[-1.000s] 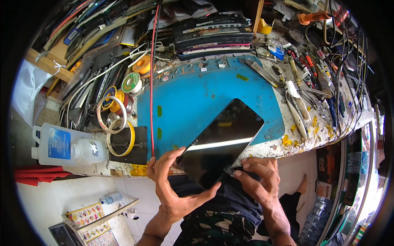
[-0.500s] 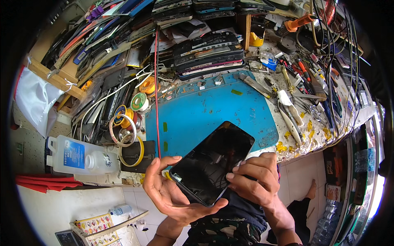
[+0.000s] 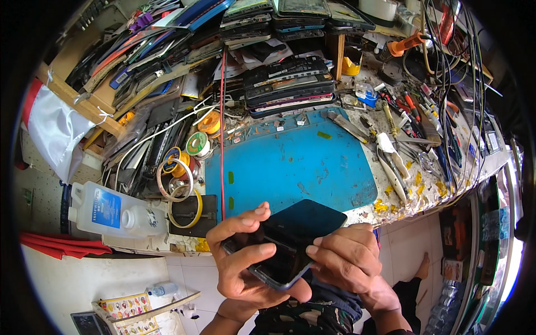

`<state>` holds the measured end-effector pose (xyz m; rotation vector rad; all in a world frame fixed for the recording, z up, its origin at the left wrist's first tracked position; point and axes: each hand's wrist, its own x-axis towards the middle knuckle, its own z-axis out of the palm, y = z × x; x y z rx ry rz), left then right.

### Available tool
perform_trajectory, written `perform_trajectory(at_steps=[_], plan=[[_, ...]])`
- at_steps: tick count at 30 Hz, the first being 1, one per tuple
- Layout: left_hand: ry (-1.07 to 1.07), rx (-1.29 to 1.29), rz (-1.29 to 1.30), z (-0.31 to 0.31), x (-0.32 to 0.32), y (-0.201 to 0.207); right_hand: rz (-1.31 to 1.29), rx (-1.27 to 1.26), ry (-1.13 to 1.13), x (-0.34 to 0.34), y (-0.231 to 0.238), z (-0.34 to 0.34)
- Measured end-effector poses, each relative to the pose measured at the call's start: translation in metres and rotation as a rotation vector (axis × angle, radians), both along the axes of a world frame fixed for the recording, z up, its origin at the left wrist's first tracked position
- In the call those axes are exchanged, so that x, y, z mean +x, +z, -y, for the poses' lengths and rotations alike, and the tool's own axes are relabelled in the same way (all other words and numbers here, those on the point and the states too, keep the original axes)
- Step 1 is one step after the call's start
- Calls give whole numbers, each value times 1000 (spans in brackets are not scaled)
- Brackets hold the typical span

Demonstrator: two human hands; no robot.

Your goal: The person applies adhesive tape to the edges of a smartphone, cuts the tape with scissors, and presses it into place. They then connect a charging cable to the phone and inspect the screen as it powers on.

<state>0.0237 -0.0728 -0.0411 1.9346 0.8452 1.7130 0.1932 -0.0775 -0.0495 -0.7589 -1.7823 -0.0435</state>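
Note:
A dark smartphone [image 3: 304, 223] with a glossy black screen is held in front of my body, just off the bench's near edge. My left hand [image 3: 237, 268] cradles its left and lower side, with two fingers raised over the screen and the thumb at the lower corner. At the opposite edge, the bent fingers of my right hand [image 3: 353, 254] grip the phone's side. Whatever lies under these right fingertips is hidden. Beyond the phone, a blue work mat [image 3: 279, 167] covers the middle of the bench.
Stacked old phones [image 3: 287, 84] line the back. Pliers [image 3: 393, 173], screwdrivers and brushes crowd the right side. Solder spools [image 3: 198, 144], tape rings [image 3: 187, 209] and a white plastic jug [image 3: 111, 209] stand at left. A red cable [image 3: 223, 111] crosses the mat's left side.
The phone has come lower and tipped, so its screen looks more foreshortened. My left fingers have moved from its edge to over the screen. My right hand keeps its grip, slightly lower.

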Motion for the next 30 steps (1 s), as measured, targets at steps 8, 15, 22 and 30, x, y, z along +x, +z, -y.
perform_trajectory(at_steps=[8,15,22,30], plan=[[-149,21,279,-30,2,5,-90,-289,234,14,20,-8],[-234,21,223,-41,-2,12,-111,-400,356,21,33,-20],[-76,-65,289,-38,9,17,-43,-215,67,10,34,-15],[-6,-90,298,-35,13,21,-42,-96,-35,2,26,-18]])
